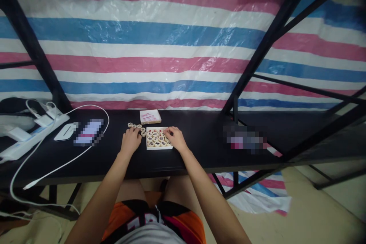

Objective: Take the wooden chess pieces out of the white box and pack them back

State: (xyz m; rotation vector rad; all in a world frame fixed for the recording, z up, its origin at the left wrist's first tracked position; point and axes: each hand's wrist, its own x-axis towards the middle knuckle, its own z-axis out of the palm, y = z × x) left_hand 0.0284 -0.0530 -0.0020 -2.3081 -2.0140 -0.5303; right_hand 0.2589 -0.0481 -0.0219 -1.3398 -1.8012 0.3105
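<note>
A shallow white box on the black table holds rows of round Chinese chess pieces with black and red characters. My right hand reaches over the box's upper right corner. Its thumb and fingers come together at a piece there, partly covering it. Left of the box, my left hand rests palm down, its fingers loosely apart beside several loose Chinese chess pieces. Some fingertips touch or nearly touch these pieces; I see nothing held in that hand.
Behind the box lies its white lid with red print. A blurred phone, a white cable and a power strip occupy the left. A blurred item lies right, by a black metal frame. Striped sheeting hangs behind.
</note>
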